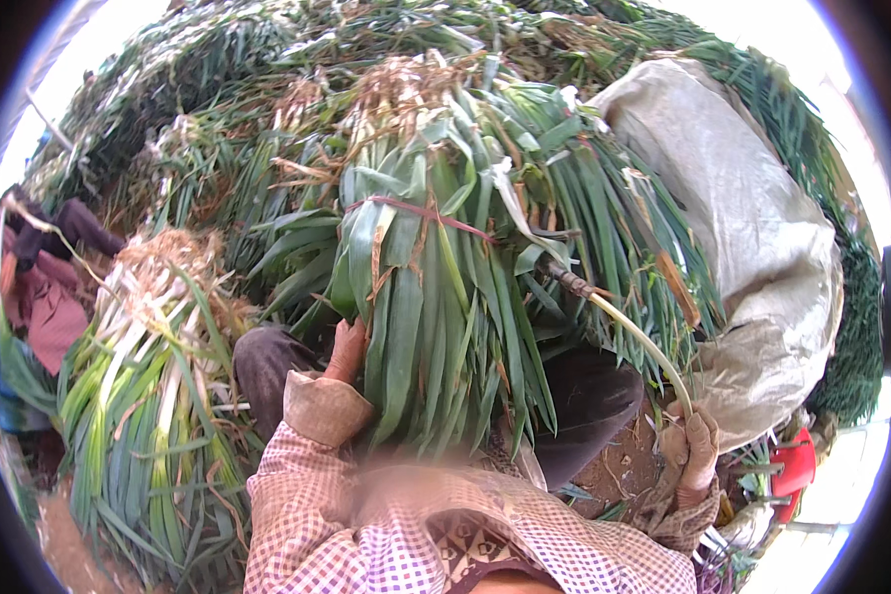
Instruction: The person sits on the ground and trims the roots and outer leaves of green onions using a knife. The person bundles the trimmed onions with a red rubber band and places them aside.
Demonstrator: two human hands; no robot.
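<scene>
A large bundle of leek-like green onions (423, 297), bound with a reddish tie (416, 209), lies across my lap with its leaves towards me. Its roots and pale stems point away. My left hand (347, 350) grips the bundle's left side, some fingertips hidden by leaves. On the right, my soiled right hand (694, 445) is closed around a pale, curved, hose-like tube (646, 341). A ribbed brownish fitting (568, 281) at the tube's far end sits against the leaves on the bundle's right side.
Another onion bundle (156, 401) stands at my left. Piled onions (267, 67) rise ahead. A pale woven sack (742, 208) slumps at the right, near a red plastic object (792, 471). At far left is part of another person (56, 297).
</scene>
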